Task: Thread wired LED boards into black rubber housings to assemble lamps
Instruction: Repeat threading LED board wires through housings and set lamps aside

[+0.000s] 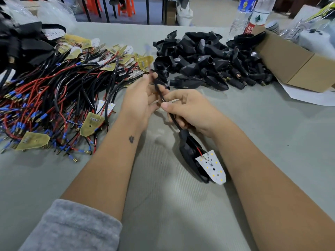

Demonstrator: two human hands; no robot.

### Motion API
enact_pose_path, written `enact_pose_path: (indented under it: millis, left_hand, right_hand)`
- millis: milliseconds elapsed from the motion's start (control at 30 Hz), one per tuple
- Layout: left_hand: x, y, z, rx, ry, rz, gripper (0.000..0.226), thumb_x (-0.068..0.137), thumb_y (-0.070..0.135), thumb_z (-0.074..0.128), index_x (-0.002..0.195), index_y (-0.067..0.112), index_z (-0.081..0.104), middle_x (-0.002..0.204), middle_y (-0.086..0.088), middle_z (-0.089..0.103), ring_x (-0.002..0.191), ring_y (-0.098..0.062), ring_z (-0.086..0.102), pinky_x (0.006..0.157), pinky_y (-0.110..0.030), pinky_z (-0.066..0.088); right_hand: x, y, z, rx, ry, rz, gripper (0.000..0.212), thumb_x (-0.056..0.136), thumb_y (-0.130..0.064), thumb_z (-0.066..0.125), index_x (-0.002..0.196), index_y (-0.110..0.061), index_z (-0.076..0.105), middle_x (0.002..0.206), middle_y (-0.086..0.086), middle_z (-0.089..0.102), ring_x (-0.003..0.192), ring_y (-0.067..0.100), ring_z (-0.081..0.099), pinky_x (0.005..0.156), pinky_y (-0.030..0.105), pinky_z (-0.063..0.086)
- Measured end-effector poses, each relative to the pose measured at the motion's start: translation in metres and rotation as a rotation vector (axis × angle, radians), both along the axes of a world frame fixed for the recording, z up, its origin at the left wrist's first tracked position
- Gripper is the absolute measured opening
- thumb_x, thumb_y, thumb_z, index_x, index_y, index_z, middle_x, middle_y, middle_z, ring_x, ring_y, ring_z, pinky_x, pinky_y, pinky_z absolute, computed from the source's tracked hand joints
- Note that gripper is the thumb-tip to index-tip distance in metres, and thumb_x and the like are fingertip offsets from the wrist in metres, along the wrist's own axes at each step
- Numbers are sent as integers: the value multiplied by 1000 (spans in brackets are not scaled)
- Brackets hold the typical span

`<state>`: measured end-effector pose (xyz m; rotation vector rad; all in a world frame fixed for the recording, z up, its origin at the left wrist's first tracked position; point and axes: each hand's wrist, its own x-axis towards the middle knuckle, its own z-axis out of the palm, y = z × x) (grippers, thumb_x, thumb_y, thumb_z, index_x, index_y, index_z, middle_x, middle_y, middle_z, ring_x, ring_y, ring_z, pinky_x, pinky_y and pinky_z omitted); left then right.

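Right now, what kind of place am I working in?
Probably a small assembly workshop: a heap of wired LED boards and a pile of black rubber housings lie in bulk on the table, beside a cardboard box.

Grey surface (272, 142), ribbed in the near middle. Open cardboard box (299, 66) at far right, standing on a white paper sheet (308, 96). Two clear plastic water bottles behind it: one with a blue label (243, 8), one with a white and red label (257, 17). Orange stools (126, 6) on the floor beyond. Clear plastic bags (54, 13) at far left.
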<state>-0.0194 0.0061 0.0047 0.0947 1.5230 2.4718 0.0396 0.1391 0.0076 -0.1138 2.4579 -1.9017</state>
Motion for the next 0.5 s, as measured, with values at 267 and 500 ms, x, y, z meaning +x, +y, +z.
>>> enact_pose_path:
  millis: [267,500]
  left_hand:
    - [-5,-4,1,196,-47,143,27,105,21,38,88,14,58,57,4,58,54,-10,59,57,-25,52]
    - [-11,-5,2,271,-81,275,29,105,14,36,83,10,54,53,4,55,50,-10,58,52,-22,51]
  right_hand:
    - [0,-2,1,28,-25,48,13,96,-14,59,83,-13,62,55,1,62,36,7,39,38,20,27]
    - [2,-7,4,15,-33,133,14,97,-11,56,87,-5,62,54,-1,62,35,7,37,38,18,27]
